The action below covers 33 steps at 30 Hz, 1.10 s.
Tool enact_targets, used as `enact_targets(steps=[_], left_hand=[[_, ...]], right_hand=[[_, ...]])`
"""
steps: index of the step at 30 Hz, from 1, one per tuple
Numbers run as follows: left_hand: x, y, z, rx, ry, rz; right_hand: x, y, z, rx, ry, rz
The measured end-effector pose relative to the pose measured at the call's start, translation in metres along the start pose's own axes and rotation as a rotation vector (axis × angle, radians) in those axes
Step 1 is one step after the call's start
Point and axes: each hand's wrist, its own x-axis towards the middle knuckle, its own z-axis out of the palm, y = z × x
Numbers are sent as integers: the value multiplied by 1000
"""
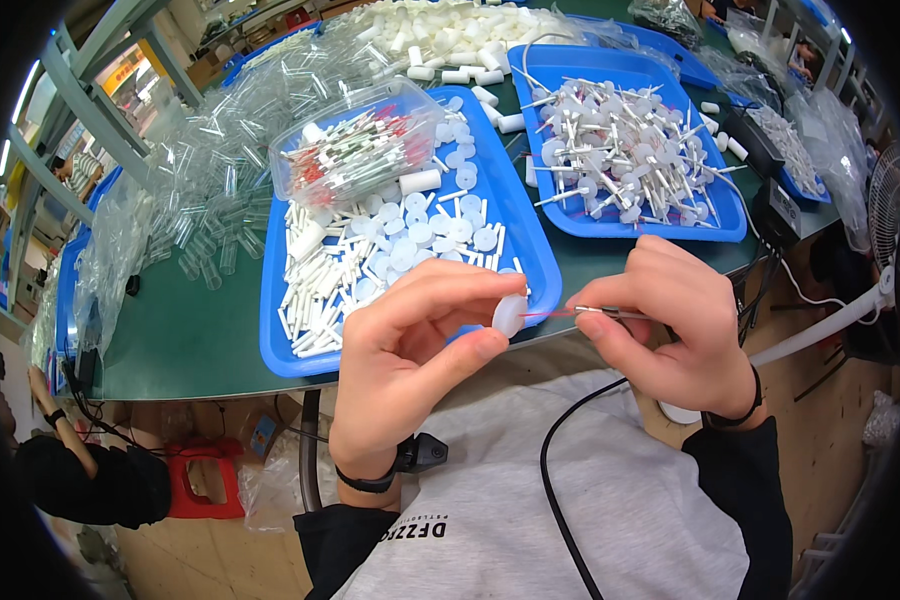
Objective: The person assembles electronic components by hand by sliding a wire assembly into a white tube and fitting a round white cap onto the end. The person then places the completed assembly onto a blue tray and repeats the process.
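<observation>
Over the front edge of the table, my left hand (395, 350) pinches a translucent white plastic disc (509, 316) on edge between thumb and fingers. Facing it, my right hand (670, 315) is closed on a thin rod (547, 314) with a red front part and a pale section at the fingertips. The rod's red end points at the middle of the disc; whether it has entered the disc I cannot tell. Behind my left hand a blue tray (550, 270) holds loose discs, short white tubes and a clear plastic box (286, 165) of thin red, white and dark rods.
To the right, another blue tray (732, 225) is heaped with discs on white stems. White cylinders (450, 35) are piled at the back, clear tubes (210, 200) at the left. A fan (885, 215) stands far right. A black cable (550, 450) crosses my lap.
</observation>
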Motion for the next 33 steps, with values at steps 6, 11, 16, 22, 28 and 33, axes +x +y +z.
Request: enact_targets(steps=[6, 11, 16, 22, 28, 33], left_hand=[[5, -5, 3, 259, 70, 72], [8, -10, 3, 331, 132, 43], [7, -8, 3, 252, 123, -9], [5, -5, 6, 90, 157, -66], [4, -7, 5, 57, 130, -43], [3, -8, 7, 23, 142, -28]], right_hand=[[1, 4, 9, -288, 115, -212], [2, 10, 12, -379, 112, -319], [-1, 21, 17, -365, 155, -352], [0, 21, 17, -404, 219, -380], [0, 19, 16, -392, 231, -396], [1, 16, 17, -401, 180, -418]])
